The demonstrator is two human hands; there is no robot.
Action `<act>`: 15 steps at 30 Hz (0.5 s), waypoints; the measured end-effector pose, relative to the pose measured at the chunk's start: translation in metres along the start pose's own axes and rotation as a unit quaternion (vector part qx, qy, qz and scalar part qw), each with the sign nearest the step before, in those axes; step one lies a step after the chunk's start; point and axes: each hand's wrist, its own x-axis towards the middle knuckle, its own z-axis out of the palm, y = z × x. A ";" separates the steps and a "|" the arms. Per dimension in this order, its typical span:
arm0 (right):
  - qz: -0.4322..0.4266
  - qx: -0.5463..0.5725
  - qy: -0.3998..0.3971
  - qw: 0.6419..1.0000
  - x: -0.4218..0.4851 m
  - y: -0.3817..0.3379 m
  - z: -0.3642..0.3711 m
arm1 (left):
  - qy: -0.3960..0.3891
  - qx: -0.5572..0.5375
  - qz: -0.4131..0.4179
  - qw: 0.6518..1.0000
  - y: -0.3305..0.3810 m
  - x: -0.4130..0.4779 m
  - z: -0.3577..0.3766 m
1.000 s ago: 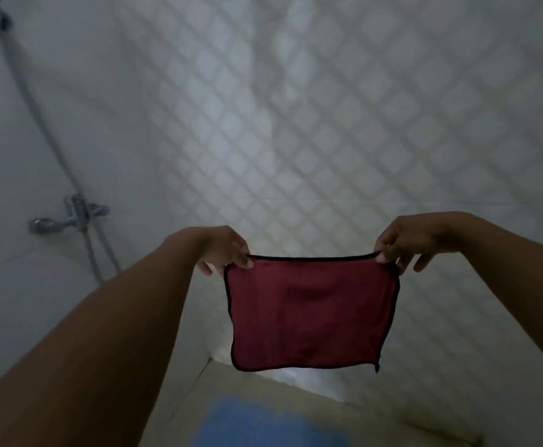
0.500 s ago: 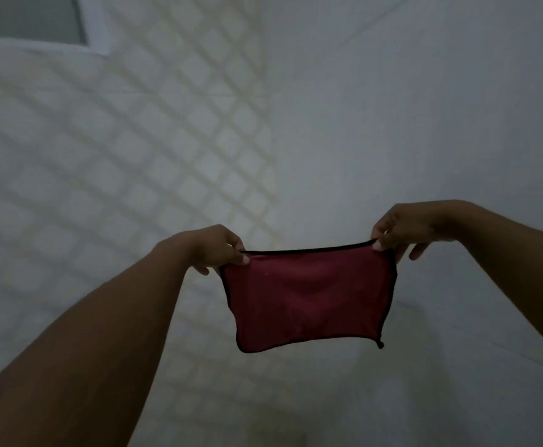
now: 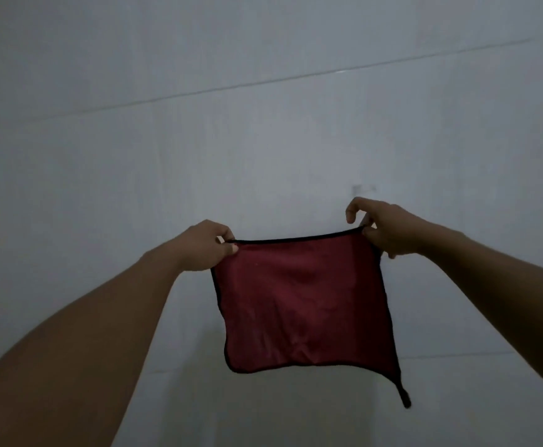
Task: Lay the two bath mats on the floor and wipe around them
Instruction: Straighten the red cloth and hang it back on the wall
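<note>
Before pale wall, black-edged maroon cloth.

The dark red rectangular cloth with black edging hangs in front of the pale tiled wall, spread between both hands. The left hand pinches its upper left corner, and the right hand pinches its upper right corner, slightly higher. A short black loop dangles below its lower right corner.

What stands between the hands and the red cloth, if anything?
Nothing: the left hand and right hand pinch the cloth by its top corners. It hangs before a tiled wall; the floor is out of view.
</note>
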 end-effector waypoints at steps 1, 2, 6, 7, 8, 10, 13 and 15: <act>-0.006 -0.032 0.034 0.999 -0.007 0.011 -0.013 | 0.021 0.011 0.033 0.999 0.020 0.011 0.010; -0.013 -0.066 0.066 0.996 -0.013 0.021 -0.026 | 0.049 0.020 0.067 0.996 0.040 0.021 0.021; -0.052 -0.273 0.163 0.947 -0.019 0.050 -0.063 | 0.203 0.116 0.162 0.959 0.104 0.048 0.056; -0.059 -0.307 0.167 0.935 -0.017 0.056 -0.071 | 0.227 0.155 0.172 0.946 0.113 0.053 0.061; -0.062 -0.330 0.164 0.928 -0.015 0.061 -0.078 | 0.237 0.198 0.177 0.934 0.120 0.059 0.064; -0.061 -0.362 0.147 0.919 -0.005 0.071 -0.087 | 0.248 0.273 0.185 0.911 0.127 0.072 0.066; -0.067 -0.363 0.134 0.920 0.019 0.084 -0.087 | 0.275 0.321 0.181 0.888 0.128 0.088 0.065; -0.074 -0.328 0.153 0.929 0.034 0.091 -0.078 | 0.298 0.332 0.182 0.876 0.124 0.096 0.066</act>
